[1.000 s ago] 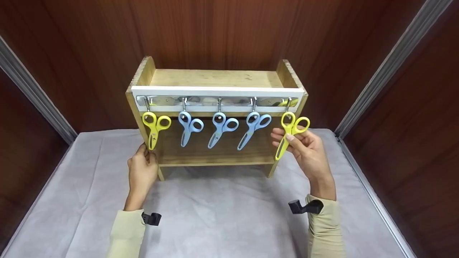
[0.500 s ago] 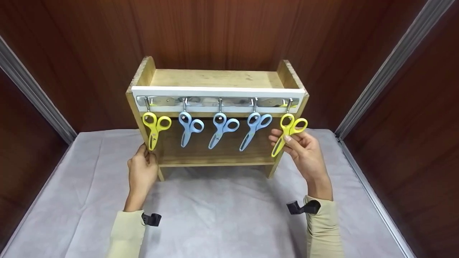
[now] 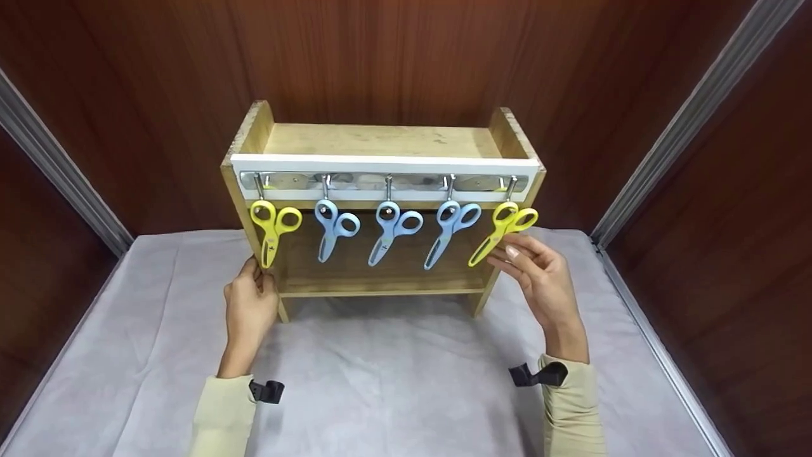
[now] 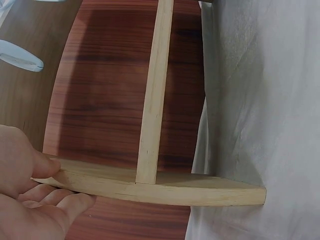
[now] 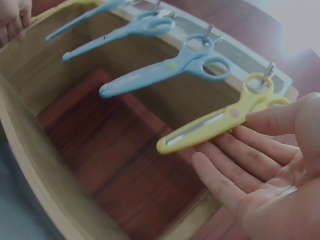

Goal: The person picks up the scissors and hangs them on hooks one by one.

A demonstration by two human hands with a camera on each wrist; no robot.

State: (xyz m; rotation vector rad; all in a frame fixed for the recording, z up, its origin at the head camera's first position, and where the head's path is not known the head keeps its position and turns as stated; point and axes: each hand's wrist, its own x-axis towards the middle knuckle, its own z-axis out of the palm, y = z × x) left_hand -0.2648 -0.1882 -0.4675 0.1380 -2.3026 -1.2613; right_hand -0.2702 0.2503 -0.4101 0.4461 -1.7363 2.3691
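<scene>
On the left, my left hand (image 3: 250,298) grips the front edge of the side board of a small wooden shelf (image 3: 387,291); the left wrist view has thumb and fingers on either face of that board (image 4: 200,194). My right hand (image 3: 545,276) is beside the yellow scissors (image 3: 501,230) on the rightmost hook, its fingers extended and its thumb near the handle in the right wrist view. These scissors (image 5: 210,127) hang by one finger loop, blades slanting down left. Blue scissors (image 3: 447,228) hang on the neighbouring hook, and more blue pairs hang further left.
A white hook rail (image 3: 387,164) with metal hooks runs along the shelf's top front. Another yellow pair of scissors (image 3: 271,231) hangs at its left end, close above my left hand. Grey cloth (image 3: 380,381) lies under the shelf; dark wooden panels (image 3: 393,57) stand behind and at both sides.
The right-hand yellow scissors have swung left, out from between my right thumb and fingers, and now hang from the hook. My right fingers have loosened. My left hand keeps its grip on the shelf.
</scene>
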